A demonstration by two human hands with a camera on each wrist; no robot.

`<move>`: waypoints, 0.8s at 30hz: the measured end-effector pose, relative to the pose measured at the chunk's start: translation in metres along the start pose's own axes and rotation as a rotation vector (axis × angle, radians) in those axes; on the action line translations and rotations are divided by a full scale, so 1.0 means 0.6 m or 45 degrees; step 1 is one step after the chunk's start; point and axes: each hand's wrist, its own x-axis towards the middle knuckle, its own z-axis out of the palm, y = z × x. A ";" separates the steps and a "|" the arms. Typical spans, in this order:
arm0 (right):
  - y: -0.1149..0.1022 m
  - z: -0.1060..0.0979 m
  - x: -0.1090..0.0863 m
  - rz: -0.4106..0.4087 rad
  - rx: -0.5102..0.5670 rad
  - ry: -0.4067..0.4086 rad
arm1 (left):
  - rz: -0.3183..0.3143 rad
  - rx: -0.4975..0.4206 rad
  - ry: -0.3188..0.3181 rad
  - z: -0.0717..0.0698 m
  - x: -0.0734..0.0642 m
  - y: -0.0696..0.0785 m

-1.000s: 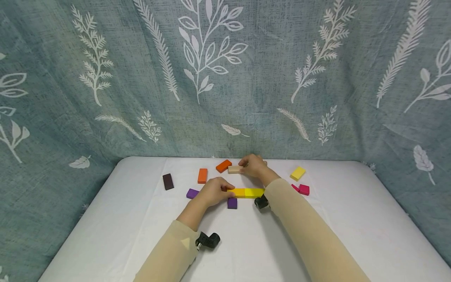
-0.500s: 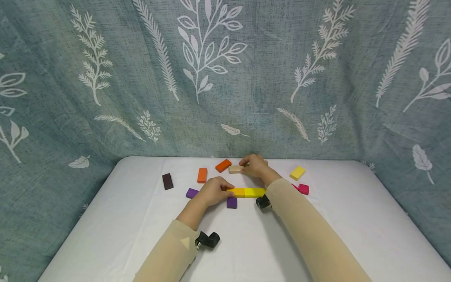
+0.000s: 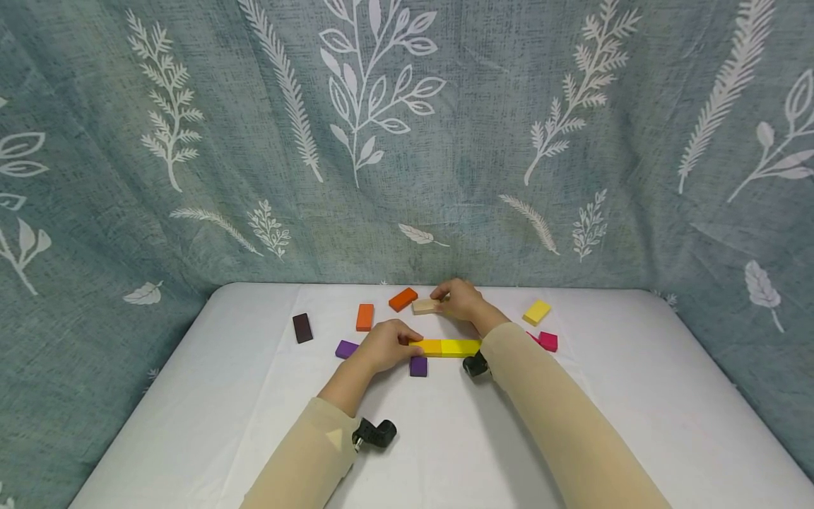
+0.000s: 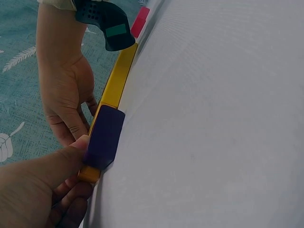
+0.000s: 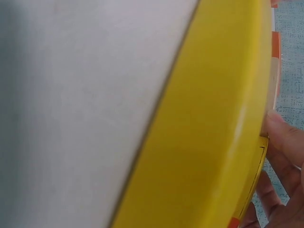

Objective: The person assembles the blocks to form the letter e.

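In the head view my left hand (image 3: 386,345) pinches the left end of an amber block (image 3: 432,347), which lies end to end with a bright yellow block (image 3: 461,348). A dark purple block (image 3: 418,366) sits just in front of the amber one. The left wrist view shows my thumb beside the purple block (image 4: 106,137) and my fingers at the amber end (image 4: 89,174). Farther back, my right hand (image 3: 463,300) grips a plain wooden block (image 3: 424,307) whose left part sticks out. In the right wrist view my thumb presses that wooden block (image 5: 271,88).
Two orange blocks (image 3: 403,299) lie left of the wooden one. A dark brown block (image 3: 302,328) and a purple block (image 3: 346,349) are farther left. On the right lie a yellow block (image 3: 537,312) and pinkish-red blocks (image 3: 547,341). A patterned curtain (image 3: 470,141) hangs behind the white table (image 3: 210,396).
The wooden block has turned slightly under my right hand, and its tip no longer shows to the right of the hand. My left hand has stayed in place.
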 end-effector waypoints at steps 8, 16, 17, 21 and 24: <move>0.000 0.000 0.000 -0.014 0.022 -0.014 | -0.011 0.007 -0.005 -0.001 0.000 -0.001; 0.000 -0.004 -0.001 -0.055 0.091 -0.049 | -0.015 0.006 -0.004 0.000 0.001 0.000; 0.000 -0.004 -0.002 -0.058 0.094 -0.048 | -0.015 0.005 -0.003 -0.001 0.000 0.000; -0.001 -0.005 -0.003 -0.072 0.098 -0.046 | -0.018 -0.002 -0.002 -0.001 -0.001 0.001; -0.001 -0.005 -0.004 -0.074 0.099 -0.048 | -0.023 -0.006 -0.003 0.000 -0.001 0.001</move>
